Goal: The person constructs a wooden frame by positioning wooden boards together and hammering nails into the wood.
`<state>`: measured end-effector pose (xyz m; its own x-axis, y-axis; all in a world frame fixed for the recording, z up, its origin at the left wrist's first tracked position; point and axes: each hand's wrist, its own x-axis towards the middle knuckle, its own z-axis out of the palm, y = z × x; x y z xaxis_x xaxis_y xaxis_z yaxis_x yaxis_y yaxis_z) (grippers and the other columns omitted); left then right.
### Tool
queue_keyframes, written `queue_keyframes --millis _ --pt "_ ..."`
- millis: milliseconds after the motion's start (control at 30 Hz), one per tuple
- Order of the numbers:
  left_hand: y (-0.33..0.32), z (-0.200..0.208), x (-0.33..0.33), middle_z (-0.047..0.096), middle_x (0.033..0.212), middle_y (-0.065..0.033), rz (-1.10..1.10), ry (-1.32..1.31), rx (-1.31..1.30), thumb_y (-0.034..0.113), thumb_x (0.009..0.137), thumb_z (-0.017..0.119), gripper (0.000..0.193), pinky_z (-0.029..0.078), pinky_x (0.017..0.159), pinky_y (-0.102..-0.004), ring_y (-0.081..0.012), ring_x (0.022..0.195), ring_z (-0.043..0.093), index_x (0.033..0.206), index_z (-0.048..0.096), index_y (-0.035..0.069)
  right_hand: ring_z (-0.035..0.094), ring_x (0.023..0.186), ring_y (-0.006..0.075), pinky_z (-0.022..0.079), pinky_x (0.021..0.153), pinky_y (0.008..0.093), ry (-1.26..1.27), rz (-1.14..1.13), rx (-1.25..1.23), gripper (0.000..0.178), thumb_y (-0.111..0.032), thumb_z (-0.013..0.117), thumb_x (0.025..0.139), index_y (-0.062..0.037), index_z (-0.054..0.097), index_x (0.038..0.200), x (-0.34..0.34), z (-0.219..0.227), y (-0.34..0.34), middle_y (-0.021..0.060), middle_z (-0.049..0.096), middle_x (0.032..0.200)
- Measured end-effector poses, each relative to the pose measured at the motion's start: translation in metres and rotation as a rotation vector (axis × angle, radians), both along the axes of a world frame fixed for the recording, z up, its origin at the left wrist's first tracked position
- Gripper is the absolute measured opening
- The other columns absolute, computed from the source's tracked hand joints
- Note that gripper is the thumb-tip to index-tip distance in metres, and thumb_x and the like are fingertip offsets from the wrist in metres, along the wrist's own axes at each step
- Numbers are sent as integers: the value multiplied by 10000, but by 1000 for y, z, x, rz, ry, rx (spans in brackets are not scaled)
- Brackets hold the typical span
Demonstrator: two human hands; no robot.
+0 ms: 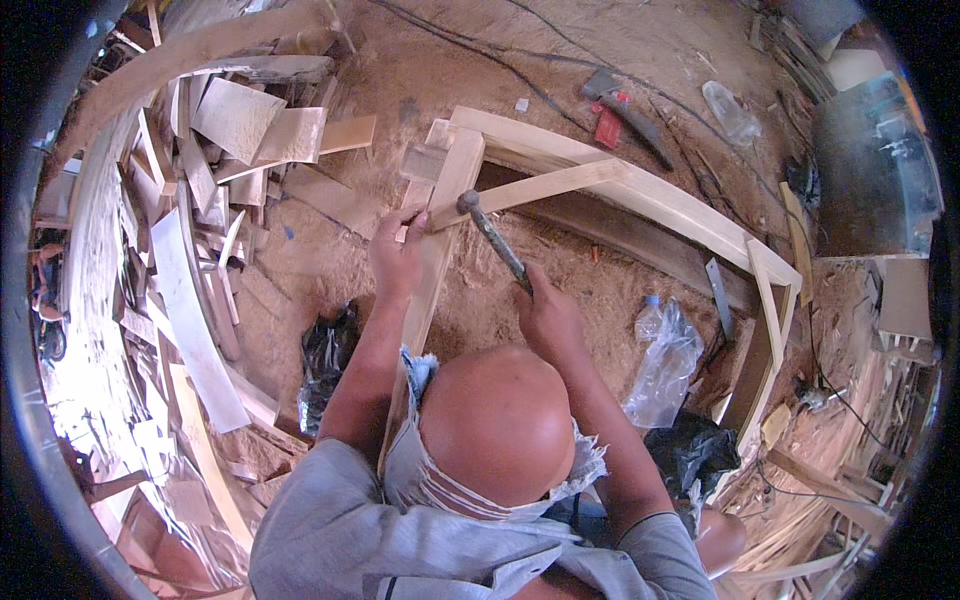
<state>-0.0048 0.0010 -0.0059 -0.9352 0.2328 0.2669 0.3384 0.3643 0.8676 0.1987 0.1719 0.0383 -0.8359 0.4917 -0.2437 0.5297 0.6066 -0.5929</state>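
My right hand (550, 315) is wrapped round the handle of a hammer (495, 242), whose metal head hangs just above the left corner area of a pale wooden frame (690, 222). Beside the hammer head, my left hand (397, 258) pinches what looks like a thin nail (430, 198) at the left rail. A diagonal wooden brace (560, 188) runs from that rail to the far rail, its left end close to my left fingertips. My bent knee (500, 415), in torn jeans, rises between my forearms.
Wood offcuts (235, 120) are heaped at the left. A black plastic bag (325, 365) lies near my left forearm, and a clear plastic bag (665, 370) inside the frame at right. A metal blade (719, 298) leans on the frame. Cables (500, 50) cross the dusty floor.
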Motion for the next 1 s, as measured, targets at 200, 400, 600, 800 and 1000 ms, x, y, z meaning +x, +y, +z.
queue_keyframes --millis 200,400,600,800,1000 --pt "14 -11 -4 779 1045 -107 43 -173 206 86 973 772 176 571 881 -334 -188 945 739 1135 752 21 701 859 529 538 749 621 -80 -18 -100 404 -336 628 1053 -186 548 1421 -4 6 -3 282 728 935" --pt "17 0 2 780 1027 -129 -6 -23 -51 90 947 793 196 567 886 -385 -264 948 750 1136 762 45 713 854 512 550 750 606 34 -22 -99 400 -331 646 1050 -176 564 1410 1 -14 -3 272 732 918" --pt "17 9 5 779 1015 -126 -53 161 -194 94 913 804 251 543 960 -450 -335 1036 710 1162 779 79 735 903 467 574 774 553 -55 -42 -113 464 -307 671 1041 -201 562 1480 -5 1 0 237 751 1010" --pt "17 7 6 784 1031 -114 -15 103 -250 117 897 810 495 540 984 -458 -342 1059 701 1378 693 118 739 942 449 591 789 533 212 49 -48 511 -288 659 1044 -244 535 1538 -11 26 3 206 759 1122" --pt "13 -1 4 772 1023 -114 6 226 -284 121 900 804 540 545 983 -467 -347 1057 699 1420 658 120 738 940 451 595 789 549 46 126 1 490 -291 633 1051 -235 541 1528 -15 44 3 207 758 1137"
